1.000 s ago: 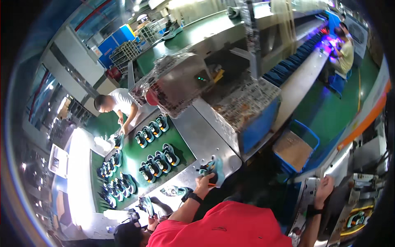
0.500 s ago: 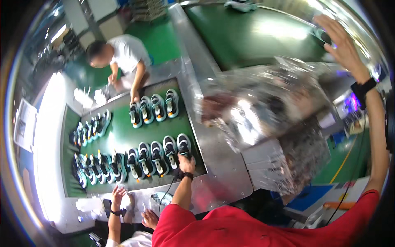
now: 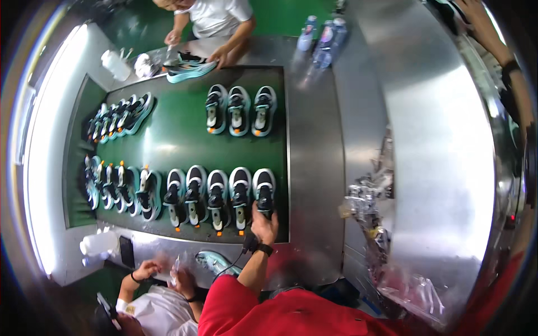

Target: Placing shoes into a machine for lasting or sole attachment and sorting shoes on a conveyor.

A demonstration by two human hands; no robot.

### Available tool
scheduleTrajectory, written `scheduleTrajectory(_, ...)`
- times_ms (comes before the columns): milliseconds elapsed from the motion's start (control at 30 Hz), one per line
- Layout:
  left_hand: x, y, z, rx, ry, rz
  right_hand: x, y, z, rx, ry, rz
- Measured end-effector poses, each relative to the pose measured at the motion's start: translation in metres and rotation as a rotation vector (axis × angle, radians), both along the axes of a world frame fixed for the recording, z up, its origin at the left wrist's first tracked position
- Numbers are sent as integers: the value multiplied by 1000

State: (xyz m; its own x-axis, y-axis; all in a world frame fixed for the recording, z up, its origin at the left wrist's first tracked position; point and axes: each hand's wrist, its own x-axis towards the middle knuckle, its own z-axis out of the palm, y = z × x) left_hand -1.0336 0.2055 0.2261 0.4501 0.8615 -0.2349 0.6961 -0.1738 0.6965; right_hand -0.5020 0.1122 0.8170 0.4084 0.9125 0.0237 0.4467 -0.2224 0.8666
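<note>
My left hand (image 3: 264,225) grips the heel of a sneaker (image 3: 264,187) at the right end of the near row. That sneaker is black and white with a pale teal sole and stands on the green belt (image 3: 168,147). Several similar sneakers (image 3: 218,196) line up to its left, most with orange tabs. My right hand (image 3: 475,12) is stretched far out at the top right rim, partly cut off. Beside it is a dark and pale object (image 3: 446,7) too cropped to name; whether the fingers hold it cannot be made out.
Across the belt, a person in white (image 3: 221,19) handles a sneaker (image 3: 191,68). Another person in white (image 3: 157,308) works at lower left near a pale teal shoe piece (image 3: 216,261). Bottles (image 3: 330,42) stand at the back. Clear plastic (image 3: 412,291) lies beside the metal surface (image 3: 437,168) at right.
The view has swung, bringing the belt closer. The far person has lifted a sneaker from the far row, leaving three there. My left hand remains on its sneaker; my right hand sits nearer the rim.
</note>
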Motion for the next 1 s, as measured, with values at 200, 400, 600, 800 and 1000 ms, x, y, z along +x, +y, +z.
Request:
scheduleTrajectory(200,-12,0,-24,-46,-65,23,-97,-29,-11,487,360,302)
scheduleTrajectory(400,-27,17,-41,79,-283,-474,-169,-168,36,662,240,-379)
scheduleTrajectory(600,-40,-97,105,-461,-582,-790,-386,-318,67,1117,197,-248)
scheduleTrajectory(800,-63,-279,322,-1456,-489,-1494,-606,-420,8,1646,399,-119)
scheduleTrajectory(1000,-146,-438,401,-1598,-353,-1882,-820,-441,-64,1967,64,-814)
